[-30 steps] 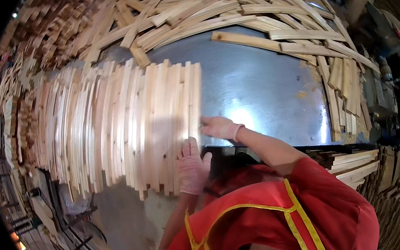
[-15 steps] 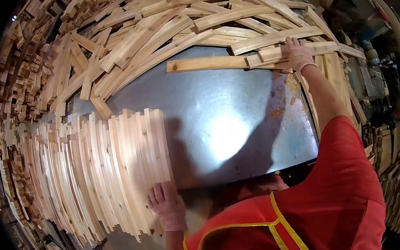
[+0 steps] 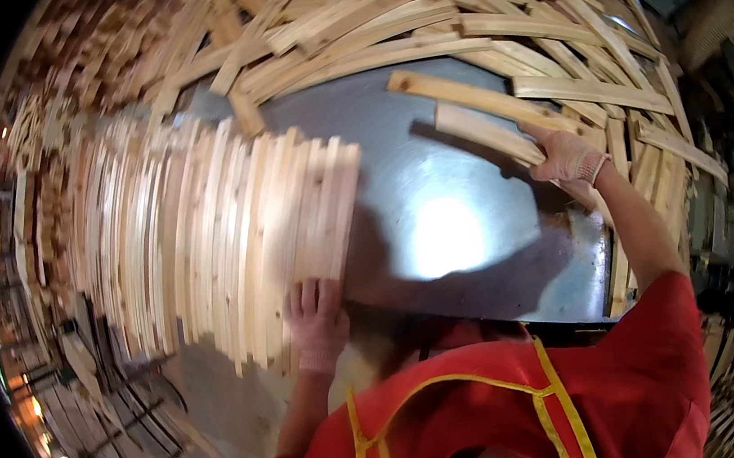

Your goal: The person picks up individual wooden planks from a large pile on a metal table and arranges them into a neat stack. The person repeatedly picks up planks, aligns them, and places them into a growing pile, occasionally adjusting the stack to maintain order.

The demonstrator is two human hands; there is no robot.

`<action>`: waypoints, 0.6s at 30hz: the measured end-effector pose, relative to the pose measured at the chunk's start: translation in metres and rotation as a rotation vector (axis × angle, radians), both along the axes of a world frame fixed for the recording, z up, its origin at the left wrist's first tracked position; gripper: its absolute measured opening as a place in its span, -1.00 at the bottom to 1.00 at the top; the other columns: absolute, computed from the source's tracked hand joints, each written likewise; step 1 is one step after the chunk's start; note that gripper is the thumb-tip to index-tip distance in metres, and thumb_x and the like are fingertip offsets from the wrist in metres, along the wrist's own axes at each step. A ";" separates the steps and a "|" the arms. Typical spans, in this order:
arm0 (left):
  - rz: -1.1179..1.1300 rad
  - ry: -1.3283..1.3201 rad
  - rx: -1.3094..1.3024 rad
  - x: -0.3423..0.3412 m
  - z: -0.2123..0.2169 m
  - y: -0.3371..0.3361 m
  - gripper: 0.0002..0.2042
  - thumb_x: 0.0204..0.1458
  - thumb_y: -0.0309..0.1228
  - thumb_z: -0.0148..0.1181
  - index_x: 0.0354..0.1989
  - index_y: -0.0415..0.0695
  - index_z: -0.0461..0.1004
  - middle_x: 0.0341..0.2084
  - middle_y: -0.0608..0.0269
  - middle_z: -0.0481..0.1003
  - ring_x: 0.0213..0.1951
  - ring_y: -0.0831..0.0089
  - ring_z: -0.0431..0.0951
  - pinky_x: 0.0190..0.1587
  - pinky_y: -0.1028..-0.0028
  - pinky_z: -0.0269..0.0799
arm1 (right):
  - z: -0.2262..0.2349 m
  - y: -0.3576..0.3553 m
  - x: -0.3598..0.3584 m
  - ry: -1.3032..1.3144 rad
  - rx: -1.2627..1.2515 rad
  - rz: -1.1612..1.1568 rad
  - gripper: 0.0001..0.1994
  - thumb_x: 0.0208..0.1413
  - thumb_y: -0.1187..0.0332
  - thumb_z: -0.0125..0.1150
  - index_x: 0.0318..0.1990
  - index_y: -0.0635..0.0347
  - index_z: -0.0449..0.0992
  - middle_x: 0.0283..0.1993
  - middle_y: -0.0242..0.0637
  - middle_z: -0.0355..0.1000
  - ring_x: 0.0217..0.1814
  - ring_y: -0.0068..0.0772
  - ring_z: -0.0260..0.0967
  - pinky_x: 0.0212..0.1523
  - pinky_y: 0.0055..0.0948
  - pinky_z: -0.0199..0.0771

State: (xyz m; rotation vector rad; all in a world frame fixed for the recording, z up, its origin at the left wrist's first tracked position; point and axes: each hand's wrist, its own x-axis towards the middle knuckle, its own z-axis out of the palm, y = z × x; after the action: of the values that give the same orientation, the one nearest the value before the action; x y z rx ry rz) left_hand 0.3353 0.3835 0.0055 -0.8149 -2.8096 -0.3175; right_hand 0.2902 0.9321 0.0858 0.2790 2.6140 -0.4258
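My right hand (image 3: 569,157), in a pale knitted glove, is closed round a wooden slat (image 3: 484,131) at its near right end. The slat is raised and casts a dark shadow on the shiny metal table (image 3: 353,104). Just behind it, another slat (image 3: 451,93) lies slanting toward the pile. My gloved left hand (image 3: 316,314) rests with its fingers laid on the near right end of a row of slats (image 3: 223,236). These stand side by side, closely packed. The left thumb's contact is hard to make out.
A jumbled heap of loose slats (image 3: 416,20) covers the table's far side and curves down the right edge. Stacked wood (image 3: 83,44) fills the far left. Machinery with a thick hose (image 3: 716,31) stands at the right. A metal frame (image 3: 135,418) is at lower left.
My right hand has taken a slat from the pile and drawn it nearer, over the table. The view has shifted. My left hand stays at the row's near end.
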 end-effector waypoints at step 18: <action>1.095 -0.318 1.218 0.119 -0.043 -0.196 -0.44 0.24 -0.11 0.33 0.33 -0.12 0.45 0.27 0.00 0.46 0.29 0.09 0.47 0.30 0.08 0.42 | -0.098 -0.325 0.018 0.069 -0.772 -0.432 -0.09 0.16 0.00 0.50 0.42 0.56 0.21 -0.07 0.02 0.59 -0.02 -0.26 0.57 0.02 -0.36 0.58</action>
State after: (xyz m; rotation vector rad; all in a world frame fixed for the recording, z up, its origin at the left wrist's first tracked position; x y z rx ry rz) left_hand 0.4543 0.1877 -0.0376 1.0022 -2.1107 -1.6719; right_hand 0.3081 0.6067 -0.0123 0.5553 2.2226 -1.5464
